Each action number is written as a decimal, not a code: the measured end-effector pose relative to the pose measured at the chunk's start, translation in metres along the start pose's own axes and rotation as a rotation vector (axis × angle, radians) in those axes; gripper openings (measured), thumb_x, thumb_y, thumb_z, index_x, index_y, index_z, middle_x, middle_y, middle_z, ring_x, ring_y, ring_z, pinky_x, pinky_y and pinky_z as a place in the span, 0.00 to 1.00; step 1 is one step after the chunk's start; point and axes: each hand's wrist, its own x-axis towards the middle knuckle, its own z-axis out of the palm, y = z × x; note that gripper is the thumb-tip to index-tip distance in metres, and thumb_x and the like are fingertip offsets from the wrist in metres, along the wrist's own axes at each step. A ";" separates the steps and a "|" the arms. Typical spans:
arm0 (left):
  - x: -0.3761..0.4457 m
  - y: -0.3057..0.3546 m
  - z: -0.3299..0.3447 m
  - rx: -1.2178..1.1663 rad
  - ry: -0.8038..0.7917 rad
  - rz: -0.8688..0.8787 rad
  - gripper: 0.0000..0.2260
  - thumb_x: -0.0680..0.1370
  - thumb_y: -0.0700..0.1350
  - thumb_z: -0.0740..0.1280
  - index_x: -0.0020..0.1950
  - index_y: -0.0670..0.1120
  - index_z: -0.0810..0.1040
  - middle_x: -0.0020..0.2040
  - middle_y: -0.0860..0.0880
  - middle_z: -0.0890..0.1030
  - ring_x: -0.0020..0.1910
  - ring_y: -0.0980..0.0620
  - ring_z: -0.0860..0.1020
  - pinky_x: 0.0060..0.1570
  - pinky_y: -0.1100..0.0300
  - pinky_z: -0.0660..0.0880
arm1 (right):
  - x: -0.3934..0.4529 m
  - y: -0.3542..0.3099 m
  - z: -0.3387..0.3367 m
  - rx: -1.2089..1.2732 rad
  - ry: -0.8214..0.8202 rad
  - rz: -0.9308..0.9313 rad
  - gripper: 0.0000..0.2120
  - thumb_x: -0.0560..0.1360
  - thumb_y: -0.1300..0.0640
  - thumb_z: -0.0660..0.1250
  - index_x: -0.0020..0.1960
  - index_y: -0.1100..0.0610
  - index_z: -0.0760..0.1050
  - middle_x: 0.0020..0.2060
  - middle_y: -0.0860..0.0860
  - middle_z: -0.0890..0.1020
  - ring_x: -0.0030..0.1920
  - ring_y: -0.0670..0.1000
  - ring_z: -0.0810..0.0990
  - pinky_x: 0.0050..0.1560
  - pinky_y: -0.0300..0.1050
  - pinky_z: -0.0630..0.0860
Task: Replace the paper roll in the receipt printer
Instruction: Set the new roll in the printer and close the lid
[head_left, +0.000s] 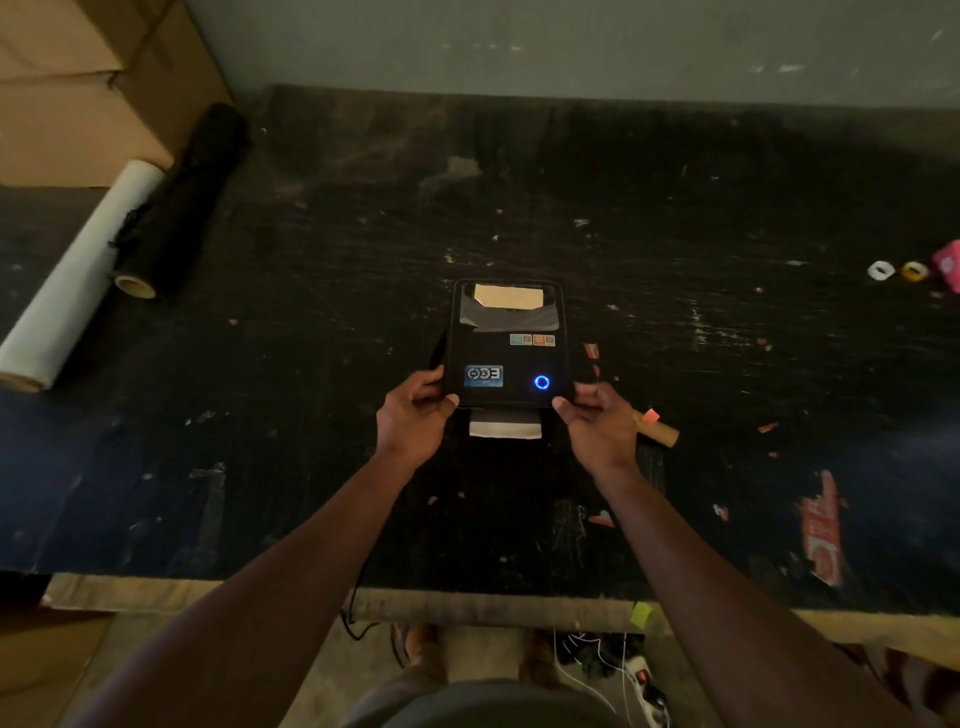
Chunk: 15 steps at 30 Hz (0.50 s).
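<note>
Receipt printer (508, 345), lid down, paper strip (505, 427) fed out; near corners clasped by left hand (413, 415) and right hand (597, 422), each grip closed, presumably for steadying on table (311, 467).

both forearms are bare up to the lower edge of the picture, with no sleeve, watch or bracelet on them. the left hand (415, 415) and the right hand (597, 423) wear no gloves and no rings that can be seen. low in the view there is a dark garment (488, 704) at the waist. under it two brown shoes (422, 642) show on the floor, blurred in the dim light.
</note>
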 end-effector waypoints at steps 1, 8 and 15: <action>0.000 0.000 0.000 -0.001 -0.004 -0.003 0.22 0.78 0.45 0.74 0.72 0.55 0.76 0.62 0.53 0.85 0.54 0.59 0.82 0.62 0.49 0.81 | 0.000 0.000 0.000 -0.002 0.002 0.003 0.17 0.75 0.59 0.75 0.63 0.56 0.78 0.58 0.52 0.84 0.56 0.48 0.83 0.48 0.34 0.74; 0.000 0.000 -0.001 0.013 -0.005 -0.001 0.22 0.78 0.46 0.74 0.71 0.55 0.76 0.62 0.52 0.85 0.56 0.57 0.82 0.61 0.49 0.81 | -0.003 0.000 0.003 0.002 0.023 0.010 0.17 0.75 0.59 0.75 0.63 0.57 0.79 0.57 0.51 0.84 0.54 0.46 0.82 0.42 0.28 0.71; -0.003 -0.001 0.000 0.015 -0.006 0.018 0.22 0.79 0.46 0.73 0.72 0.55 0.76 0.63 0.52 0.85 0.50 0.62 0.81 0.61 0.49 0.81 | -0.004 0.001 0.003 0.032 0.013 0.010 0.16 0.76 0.60 0.75 0.62 0.56 0.78 0.56 0.51 0.84 0.55 0.46 0.82 0.44 0.29 0.72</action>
